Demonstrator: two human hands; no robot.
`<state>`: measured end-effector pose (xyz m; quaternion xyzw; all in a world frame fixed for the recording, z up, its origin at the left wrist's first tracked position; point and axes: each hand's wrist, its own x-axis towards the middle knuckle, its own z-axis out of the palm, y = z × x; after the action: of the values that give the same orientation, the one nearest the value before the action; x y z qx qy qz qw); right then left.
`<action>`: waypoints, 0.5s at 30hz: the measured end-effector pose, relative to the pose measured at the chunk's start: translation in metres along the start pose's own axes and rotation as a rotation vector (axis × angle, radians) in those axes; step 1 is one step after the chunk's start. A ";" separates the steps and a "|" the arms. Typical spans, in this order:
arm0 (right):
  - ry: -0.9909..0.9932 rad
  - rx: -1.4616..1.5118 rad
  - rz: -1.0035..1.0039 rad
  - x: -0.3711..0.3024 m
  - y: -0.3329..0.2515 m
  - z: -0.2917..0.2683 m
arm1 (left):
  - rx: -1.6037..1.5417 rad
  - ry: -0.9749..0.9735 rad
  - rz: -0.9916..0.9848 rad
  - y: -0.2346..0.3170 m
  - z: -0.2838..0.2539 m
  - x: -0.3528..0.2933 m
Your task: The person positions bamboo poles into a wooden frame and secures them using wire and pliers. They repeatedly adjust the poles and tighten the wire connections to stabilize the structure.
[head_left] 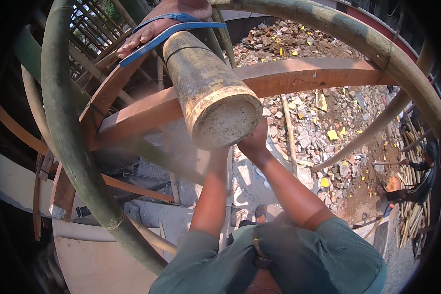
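Observation:
A thick yellowish-brown cylinder, seemingly a bamboo pole, juts toward me, with dark stains and a dark ring farther up. Its round, rough grey end faces me. My right hand is close behind the lower right edge of this end, its fingers curled and partly hidden. Whether it grips the pole or something behind it does not show. My left forearm rises behind the same end, which hides my left hand. Above, another person's foot in a blue sandal appears to rest on the cylinder.
A reddish wooden beam crosses behind the cylinder. Green bamboo poles stand at the left, another arches at upper right. Broken bricks and rubble cover the ground. A person is at far right beside stacked poles.

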<state>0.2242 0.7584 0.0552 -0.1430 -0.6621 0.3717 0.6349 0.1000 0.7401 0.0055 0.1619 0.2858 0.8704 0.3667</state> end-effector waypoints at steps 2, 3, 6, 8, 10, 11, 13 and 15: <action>-0.018 0.064 0.047 -0.004 0.009 -0.002 | 0.175 -0.088 0.085 0.007 0.008 -0.007; -0.007 0.072 0.021 -0.003 0.019 -0.006 | 0.186 -0.162 0.044 0.009 0.014 -0.009; -0.022 0.022 -0.041 -0.001 0.037 -0.007 | 0.317 -0.263 0.039 0.039 0.039 -0.030; 0.017 -0.129 -0.271 0.010 0.042 -0.007 | 0.310 -0.330 0.005 0.051 0.054 -0.048; -0.022 -0.196 -0.201 0.016 0.037 -0.008 | 0.814 -0.181 0.229 0.060 0.050 -0.050; -0.090 -0.173 -0.143 0.020 0.036 -0.013 | 1.059 -0.126 0.320 0.060 0.048 -0.044; -0.245 -0.072 0.028 0.020 0.034 -0.005 | 1.121 -0.232 0.269 0.074 0.049 -0.040; -0.375 -0.021 0.111 0.027 0.025 0.002 | 1.047 -0.348 0.265 0.082 0.041 -0.031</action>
<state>0.2111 0.7923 0.0582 -0.1140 -0.7637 0.4192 0.4774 0.0968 0.6861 0.0864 0.4978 0.5917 0.6117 0.1672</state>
